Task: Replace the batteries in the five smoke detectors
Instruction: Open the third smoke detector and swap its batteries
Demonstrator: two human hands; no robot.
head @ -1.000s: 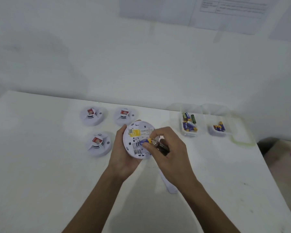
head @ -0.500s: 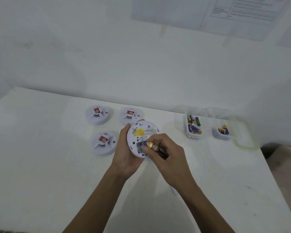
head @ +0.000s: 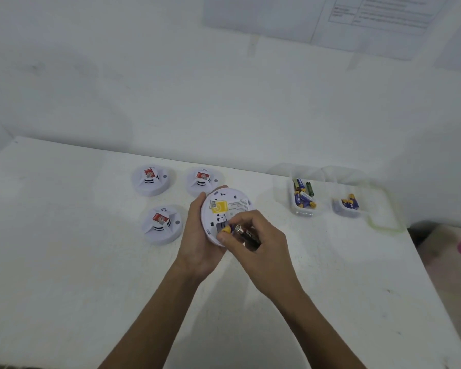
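My left hand [head: 198, 243] holds a round white smoke detector [head: 230, 203] tilted up with its back toward me; a yellow label and an open battery slot show. My right hand [head: 258, 246] pinches two batteries: a blue-and-yellow battery [head: 229, 228] at the slot and a black battery [head: 248, 234] lying along the fingers. Three other white smoke detectors [head: 152, 179] [head: 203, 181] [head: 162, 224] rest face up on the table to the left, each with a red sticker.
Two clear plastic tubs stand at the back right of the white table [head: 64, 262]: the left tub [head: 302, 197] holds several batteries, the right tub [head: 348, 205] a few. A clear lid [head: 383, 222] lies by them. The wall is close behind. The table's right edge drops to the floor.
My view has shifted slightly. My right hand has moved the blue-and-yellow battery down along the detector's back toward the slot; the left hand keeps the detector still.
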